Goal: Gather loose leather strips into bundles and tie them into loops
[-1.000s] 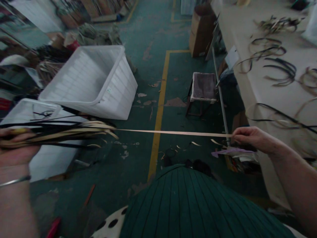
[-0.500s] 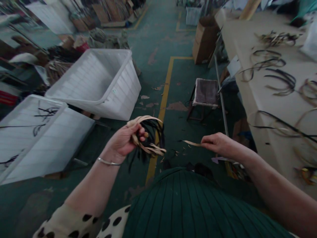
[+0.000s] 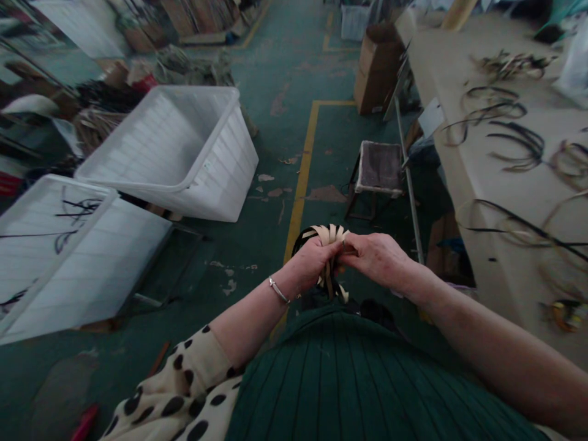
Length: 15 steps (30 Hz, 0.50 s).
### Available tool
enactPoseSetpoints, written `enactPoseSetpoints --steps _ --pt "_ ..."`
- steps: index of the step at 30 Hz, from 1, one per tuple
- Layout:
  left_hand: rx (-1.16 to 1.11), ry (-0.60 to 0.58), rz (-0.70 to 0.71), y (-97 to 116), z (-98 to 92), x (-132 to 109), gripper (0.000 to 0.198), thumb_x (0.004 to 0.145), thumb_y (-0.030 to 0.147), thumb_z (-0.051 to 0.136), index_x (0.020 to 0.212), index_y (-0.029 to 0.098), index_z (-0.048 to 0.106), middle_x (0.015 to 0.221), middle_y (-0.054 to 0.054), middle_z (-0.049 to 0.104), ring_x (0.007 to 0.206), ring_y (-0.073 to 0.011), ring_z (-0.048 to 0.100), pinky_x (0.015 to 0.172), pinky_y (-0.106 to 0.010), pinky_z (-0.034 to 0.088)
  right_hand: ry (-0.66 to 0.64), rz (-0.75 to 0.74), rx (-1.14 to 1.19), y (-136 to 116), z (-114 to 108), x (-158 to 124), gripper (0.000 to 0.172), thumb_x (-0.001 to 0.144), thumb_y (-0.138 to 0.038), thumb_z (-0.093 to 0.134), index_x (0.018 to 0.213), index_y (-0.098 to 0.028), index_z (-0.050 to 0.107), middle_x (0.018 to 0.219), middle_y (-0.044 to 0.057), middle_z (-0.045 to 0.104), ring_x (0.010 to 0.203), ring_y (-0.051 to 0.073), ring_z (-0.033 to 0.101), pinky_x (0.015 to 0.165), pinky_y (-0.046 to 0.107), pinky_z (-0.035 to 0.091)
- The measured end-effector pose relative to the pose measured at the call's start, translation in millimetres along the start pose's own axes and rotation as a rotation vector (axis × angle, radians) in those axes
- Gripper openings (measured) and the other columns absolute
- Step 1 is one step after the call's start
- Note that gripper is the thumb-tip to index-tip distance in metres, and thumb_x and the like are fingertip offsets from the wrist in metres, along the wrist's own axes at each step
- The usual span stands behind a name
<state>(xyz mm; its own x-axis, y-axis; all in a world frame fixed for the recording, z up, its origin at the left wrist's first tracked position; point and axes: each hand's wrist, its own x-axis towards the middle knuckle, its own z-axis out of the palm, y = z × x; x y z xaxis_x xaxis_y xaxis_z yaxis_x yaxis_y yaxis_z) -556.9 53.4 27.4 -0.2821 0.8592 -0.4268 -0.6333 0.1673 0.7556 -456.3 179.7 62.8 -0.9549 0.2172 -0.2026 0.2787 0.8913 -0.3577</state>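
A looped bundle of tan and black strips (image 3: 327, 233) hangs in front of my green apron, its ends pointing down. My left hand (image 3: 316, 258), with a bracelet at the wrist, is closed round the bundle's lower part. Against its fingertips, my right hand (image 3: 377, 258) is closed in a pinch at the bundle's right side. The fingers hide what exactly the right hand pinches.
Two white bins (image 3: 223, 159) (image 3: 114, 245) stand at the left. A small stool (image 3: 379, 166) is ahead, with a cardboard box (image 3: 376, 73) behind it. More strips (image 3: 519, 142) lie on the long table (image 3: 487, 202) at the right.
My hands have come together; the left moved right with the bundle, and the right moved slightly left. The loose strip end that stuck out of my right hand no longer shows separately.
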Motion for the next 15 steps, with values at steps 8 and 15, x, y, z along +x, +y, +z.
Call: enactPoseSetpoints --steps 8,15 --pt "0.146 -0.177 -0.27 7.5 -21.6 -12.8 0.041 0.065 0.041 0.081 0.08 0.01 0.059 0.06 0.001 0.049 0.048 -0.0069 0.045 0.045 -0.017 0.039 -0.156 -0.04 0.514 18.4 -1.3 1.0 0.027 0.077 -0.042 0.062 0.083 -0.016 0.059 0.061 -0.004 0.05 0.056 0.008 0.041 0.053 0.021 0.026" --pt "0.012 -0.004 -0.093 59.8 -71.8 -65.8 0.025 0.073 0.028 0.075 0.071 0.011 0.057 0.059 -0.001 0.047 0.053 -0.0123 0.049 0.045 -0.021 0.043 -0.363 0.126 0.825 74.0 -8.9 -17.7 0.03 0.074 -0.044 0.063 0.074 -0.014 0.061 0.058 -0.003 0.047 0.052 0.007 0.038 0.049 0.021 0.028"
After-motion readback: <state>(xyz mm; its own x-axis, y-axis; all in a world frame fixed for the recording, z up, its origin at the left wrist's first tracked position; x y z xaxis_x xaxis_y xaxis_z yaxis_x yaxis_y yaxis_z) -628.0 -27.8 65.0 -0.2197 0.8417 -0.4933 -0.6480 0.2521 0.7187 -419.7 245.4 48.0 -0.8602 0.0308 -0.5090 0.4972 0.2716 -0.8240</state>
